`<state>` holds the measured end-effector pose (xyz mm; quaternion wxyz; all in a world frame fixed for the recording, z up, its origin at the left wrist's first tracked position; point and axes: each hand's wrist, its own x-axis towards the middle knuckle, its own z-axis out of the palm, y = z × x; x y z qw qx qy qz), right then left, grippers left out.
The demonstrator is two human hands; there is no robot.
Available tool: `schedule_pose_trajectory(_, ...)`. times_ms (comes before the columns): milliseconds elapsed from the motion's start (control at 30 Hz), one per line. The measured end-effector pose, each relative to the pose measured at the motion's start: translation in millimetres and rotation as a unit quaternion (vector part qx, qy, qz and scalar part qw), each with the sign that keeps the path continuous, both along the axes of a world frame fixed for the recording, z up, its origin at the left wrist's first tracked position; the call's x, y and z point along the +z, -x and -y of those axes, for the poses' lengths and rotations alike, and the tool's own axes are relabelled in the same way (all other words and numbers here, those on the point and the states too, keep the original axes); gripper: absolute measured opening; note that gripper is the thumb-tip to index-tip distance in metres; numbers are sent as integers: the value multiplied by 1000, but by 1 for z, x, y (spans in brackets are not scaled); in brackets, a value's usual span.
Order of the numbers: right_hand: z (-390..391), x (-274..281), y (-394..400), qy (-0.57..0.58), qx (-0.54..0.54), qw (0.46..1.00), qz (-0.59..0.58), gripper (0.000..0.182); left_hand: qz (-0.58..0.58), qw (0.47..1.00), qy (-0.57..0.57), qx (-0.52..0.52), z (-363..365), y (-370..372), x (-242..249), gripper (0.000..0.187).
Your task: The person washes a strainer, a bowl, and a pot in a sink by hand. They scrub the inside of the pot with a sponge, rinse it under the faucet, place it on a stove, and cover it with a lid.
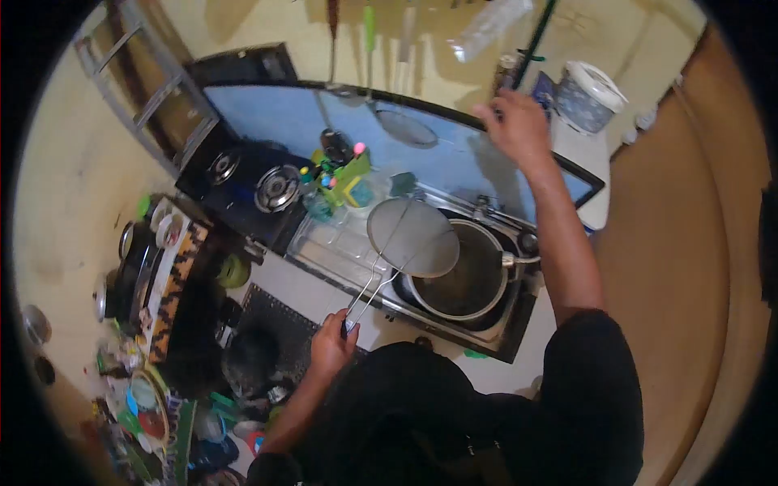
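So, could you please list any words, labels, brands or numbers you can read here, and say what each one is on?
None can be read.
The patterned container near the right hand shows only blurred print.
The packets at lower left are too small and blurred.
The strainer and pot bear no visible text.

The person wears a black top (454, 413) with short sleeves. The sleeves stop near the elbows, so both arms are bare below them. Both hands are bare too, with no gloves, rings or watch.

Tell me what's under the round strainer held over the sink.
Under the strainer, held by the left hand, lies the rim of a large pot in the sink. The pot's contents can't be made out.
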<state>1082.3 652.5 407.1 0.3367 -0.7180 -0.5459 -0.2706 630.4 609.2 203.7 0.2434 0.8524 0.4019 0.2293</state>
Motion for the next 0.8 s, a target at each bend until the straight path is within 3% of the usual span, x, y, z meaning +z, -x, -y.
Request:
schedule_pose_trajectory(67, -7, -21, -10, 163, -48, 984, -61, 37, 25, 999, -26, -31, -9, -17, -18, 39)
schedule_pose_trajectory(100, -5, -24, -14, 160, -59, 983, -62, 37, 48, 997, -47, -44, -11, -25, -25, 36)
schedule_pose_trajectory(200, -3, -42, -22, 140, -15, 988, -58, 42, 18, 999, 25, -33, -7, -48, -26, 32)
schedule_pose_trajectory(267, -12, -53, -29, 5, 81, 997, -21, 43, -12, 998, 53, -38, -9, -56, -31, 32)
schedule_pose_trajectory(300, -14, -53, -30, 16, 114, 993, -28, 37, -42, 995, 85, -32, -11, -60, -34, 32)
schedule_pose_trajectory(433, -22, -68, -29, -63, 195, 976, 71, 28, -2, 997, 64, -52, -10, -75, -37, 32)
schedule_pose_trajectory(500, -4, -75, -14, -205, 170, 951, -157, 23, -21, 995, 92, -35, -10, -81, -36, 32)
schedule_pose_trajectory(567, -1, -115, -18, -338, 110, 892, -279, 21, -14, 995, 82, -46, -14, -85, -39, 33)
schedule_pose_trajectory(633, 16, -178, -26, -132, 79, 927, -343, 21, -12, 995, 77, -58, -12, -87, -35, 34)
schedule_pose_trajectory(700, 17, -210, -19, 149, -15, 935, -320, 41, -60, 990, 102, -71, -9, -95, -14, 32)
schedule_pose_trajectory(733, 8, -226, -21, 148, -16, 935, -322, 41, -62, 990, 102, -72, -9, -98, -15, 32)
schedule_pose_trajectory(800, -12, -249, -22, 227, 89, 900, -362, 49, -51, 994, 15, -92, -9, -102, -20, 26)
